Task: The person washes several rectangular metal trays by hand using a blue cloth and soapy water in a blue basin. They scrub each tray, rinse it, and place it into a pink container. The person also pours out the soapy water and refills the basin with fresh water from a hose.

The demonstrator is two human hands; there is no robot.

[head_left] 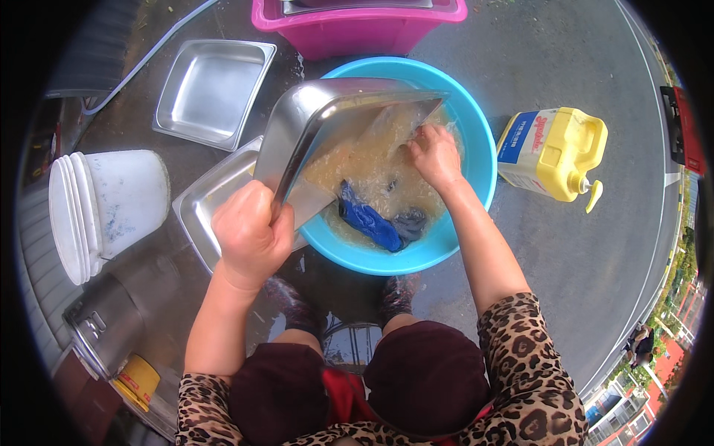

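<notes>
A round blue plastic basin [477,139] stands before me, holding cloudy brownish water. My left hand [254,234] grips the rim of a deep stainless steel pan [329,103], which is tilted over the basin with its near part in the water. At the basin's right side my right hand [435,156] reaches to the water, fingers bent near the pan's far corner; whether it pinches anything is hidden by water and fingers. A blue cloth [368,220] and a dark grey cloth [410,223] float at the basin's near side.
Two steel pans, one shallow [209,89] and one partly under the basin side [195,206], lie left. A white bucket [128,198] lies beyond them. A yellow pump jug [563,150] is at right, a pink tub [357,33] ahead. A person [641,345] is far off right.
</notes>
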